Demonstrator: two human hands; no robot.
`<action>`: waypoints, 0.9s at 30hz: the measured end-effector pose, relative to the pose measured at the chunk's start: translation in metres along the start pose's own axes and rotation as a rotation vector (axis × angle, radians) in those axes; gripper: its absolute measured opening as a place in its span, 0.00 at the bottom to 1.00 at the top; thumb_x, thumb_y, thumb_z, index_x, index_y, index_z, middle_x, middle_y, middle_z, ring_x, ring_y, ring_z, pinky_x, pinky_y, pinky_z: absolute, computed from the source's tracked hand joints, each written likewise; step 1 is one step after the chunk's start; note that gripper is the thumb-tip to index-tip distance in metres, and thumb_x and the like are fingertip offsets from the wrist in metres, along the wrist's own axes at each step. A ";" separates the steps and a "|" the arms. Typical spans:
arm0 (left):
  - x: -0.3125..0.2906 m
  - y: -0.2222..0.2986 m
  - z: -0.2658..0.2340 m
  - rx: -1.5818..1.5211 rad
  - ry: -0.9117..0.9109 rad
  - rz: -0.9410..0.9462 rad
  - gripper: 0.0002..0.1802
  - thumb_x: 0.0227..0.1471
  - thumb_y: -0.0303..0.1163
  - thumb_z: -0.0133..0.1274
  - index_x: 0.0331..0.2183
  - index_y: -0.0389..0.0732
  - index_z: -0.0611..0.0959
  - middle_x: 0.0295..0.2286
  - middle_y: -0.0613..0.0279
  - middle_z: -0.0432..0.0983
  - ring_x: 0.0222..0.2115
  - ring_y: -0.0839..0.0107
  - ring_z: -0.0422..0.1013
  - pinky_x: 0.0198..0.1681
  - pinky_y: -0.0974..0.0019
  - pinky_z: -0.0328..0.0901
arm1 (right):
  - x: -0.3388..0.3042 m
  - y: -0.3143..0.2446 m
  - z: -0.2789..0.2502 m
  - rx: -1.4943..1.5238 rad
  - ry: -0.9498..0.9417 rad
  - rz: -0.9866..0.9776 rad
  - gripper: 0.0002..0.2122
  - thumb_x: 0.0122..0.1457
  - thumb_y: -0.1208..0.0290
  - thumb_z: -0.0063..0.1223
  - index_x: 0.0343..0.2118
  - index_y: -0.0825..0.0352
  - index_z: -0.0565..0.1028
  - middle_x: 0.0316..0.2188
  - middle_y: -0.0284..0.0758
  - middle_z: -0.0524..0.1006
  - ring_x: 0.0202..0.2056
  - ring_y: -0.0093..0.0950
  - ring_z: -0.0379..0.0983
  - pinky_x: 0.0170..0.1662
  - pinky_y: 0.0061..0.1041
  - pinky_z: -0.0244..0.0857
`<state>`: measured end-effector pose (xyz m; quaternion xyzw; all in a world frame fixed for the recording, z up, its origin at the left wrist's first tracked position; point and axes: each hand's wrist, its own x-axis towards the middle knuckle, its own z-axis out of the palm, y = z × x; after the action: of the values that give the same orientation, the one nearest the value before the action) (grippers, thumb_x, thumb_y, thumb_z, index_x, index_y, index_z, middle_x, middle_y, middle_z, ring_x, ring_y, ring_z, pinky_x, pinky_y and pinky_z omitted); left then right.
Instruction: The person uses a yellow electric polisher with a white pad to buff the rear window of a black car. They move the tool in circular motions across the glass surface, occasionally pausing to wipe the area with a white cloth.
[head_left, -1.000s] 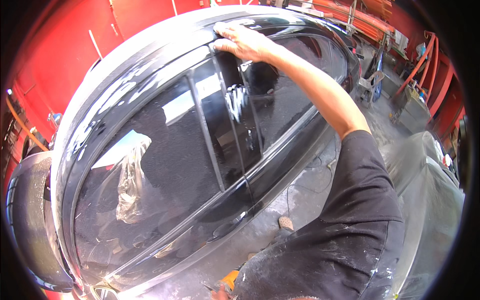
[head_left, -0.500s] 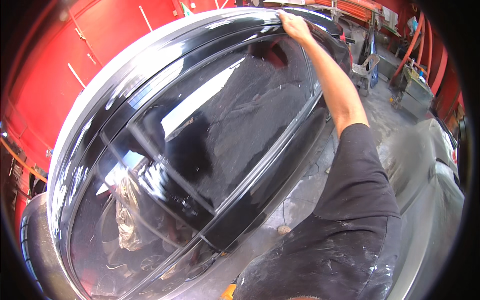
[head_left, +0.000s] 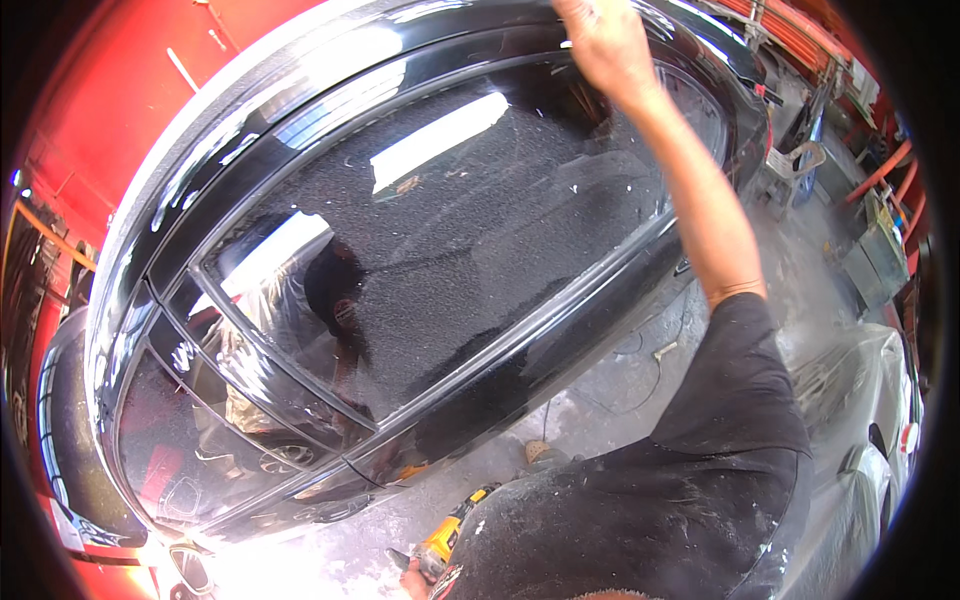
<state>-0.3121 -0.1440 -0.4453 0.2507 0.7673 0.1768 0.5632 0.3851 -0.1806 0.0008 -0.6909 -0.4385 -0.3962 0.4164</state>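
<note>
A glossy black car (head_left: 470, 375) fills the middle, its side windows (head_left: 480, 240) speckled with fine drops or dust. My right arm reaches up and away across it. My right hand (head_left: 612, 55) lies against the edge of the roof, fingers stretched toward the top of the picture and partly cut off there. Low down, beside my dark shirt, my left hand (head_left: 413, 580) is closed on a yellow and black power polisher (head_left: 440, 540). The polisher's working end is hard to make out against the glare.
A cord (head_left: 657, 375) trails over the dusty grey floor (head_left: 600, 420). Plastic sheeting (head_left: 850, 380) covers another vehicle at the right. A light plastic chair (head_left: 797, 160) and a grey metal cabinet (head_left: 875, 260) stand farther back. The wall (head_left: 100, 140) behind the car is red.
My view has shifted, and my right hand appears closer to the top edge, still at the roof. The polisher and my left hand have come into view at the bottom.
</note>
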 end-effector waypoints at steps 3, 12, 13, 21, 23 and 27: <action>0.002 -0.001 0.011 0.023 -0.033 -0.016 0.16 0.53 0.30 0.61 0.42 0.31 0.78 0.20 0.61 0.72 0.13 0.72 0.64 0.13 0.66 0.57 | -0.062 0.015 0.039 -0.366 0.200 -0.097 0.32 0.63 0.43 0.50 0.57 0.70 0.71 0.54 0.50 0.72 0.58 0.50 0.67 0.60 0.45 0.64; -0.005 0.010 0.039 0.058 -0.068 -0.028 0.16 0.54 0.30 0.61 0.41 0.31 0.78 0.19 0.61 0.72 0.12 0.72 0.64 0.12 0.65 0.57 | -0.051 0.209 -0.002 -0.328 0.143 0.607 0.40 0.64 0.35 0.36 0.58 0.76 0.68 0.59 0.59 0.67 0.61 0.53 0.63 0.62 0.48 0.59; -0.008 0.006 0.042 0.046 -0.066 -0.032 0.16 0.54 0.30 0.61 0.41 0.31 0.78 0.19 0.61 0.71 0.12 0.72 0.64 0.12 0.65 0.57 | -0.048 0.236 0.000 -0.282 0.134 0.653 0.43 0.64 0.32 0.32 0.58 0.76 0.68 0.59 0.60 0.67 0.61 0.54 0.64 0.62 0.48 0.59; -0.017 0.018 0.051 0.068 -0.044 -0.030 0.16 0.54 0.31 0.60 0.41 0.30 0.77 0.18 0.62 0.71 0.12 0.71 0.64 0.12 0.65 0.56 | -0.090 0.284 -0.039 -0.295 0.033 0.549 0.40 0.65 0.35 0.34 0.52 0.78 0.72 0.52 0.60 0.72 0.56 0.56 0.67 0.60 0.47 0.60; -0.020 0.012 0.046 0.034 -0.019 -0.038 0.16 0.54 0.31 0.60 0.40 0.30 0.77 0.18 0.62 0.71 0.12 0.71 0.64 0.12 0.65 0.56 | -0.086 0.214 -0.034 -0.233 -0.014 0.319 0.35 0.66 0.39 0.39 0.50 0.75 0.73 0.52 0.55 0.73 0.56 0.52 0.68 0.59 0.43 0.61; -0.026 -0.005 0.031 -0.044 0.036 -0.060 0.16 0.54 0.31 0.60 0.40 0.30 0.77 0.17 0.62 0.71 0.11 0.71 0.63 0.12 0.65 0.56 | -0.090 0.069 0.011 -0.203 -0.069 0.006 0.35 0.64 0.41 0.45 0.60 0.72 0.68 0.61 0.51 0.67 0.64 0.47 0.60 0.68 0.41 0.52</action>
<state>-0.2772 -0.1634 -0.4368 0.2119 0.7803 0.1811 0.5599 0.4246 -0.2134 -0.1009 -0.7441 -0.4080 -0.4132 0.3304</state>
